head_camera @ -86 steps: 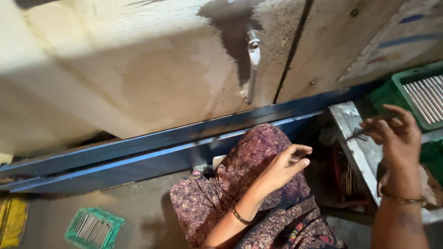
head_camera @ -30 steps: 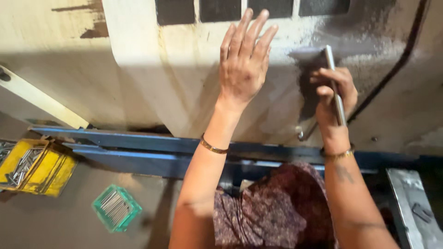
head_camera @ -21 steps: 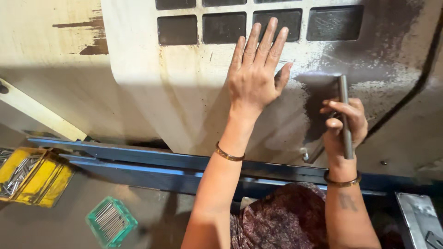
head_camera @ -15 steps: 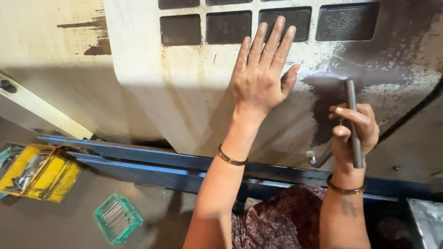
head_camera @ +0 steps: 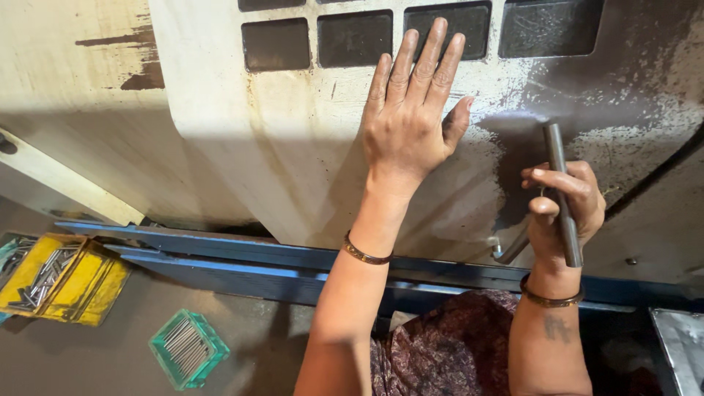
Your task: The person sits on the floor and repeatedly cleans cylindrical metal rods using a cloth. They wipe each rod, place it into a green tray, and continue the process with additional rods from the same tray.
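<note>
Hands: the left hand (head_camera: 411, 121) lies flat, fingers spread, on the stained cream metal machine panel (head_camera: 293, 147), grasping nothing. The right hand (head_camera: 561, 209) is clenched around a grey steel rod (head_camera: 561, 194), held upright just before the panel's dark, greasy patch. Risk: the oily film may let the rod slip downward through the grip, or the flat palm slide. Below, a green mesh tray of pins (head_camera: 187, 348) sits on the floor.

The left hand (head_camera: 411, 121) lies flat on the dirty cream panel (head_camera: 279, 147) (fingers spread), while the right hand (head_camera: 561, 209) grips a metal rod (head_camera: 563, 198) upright.
</note>
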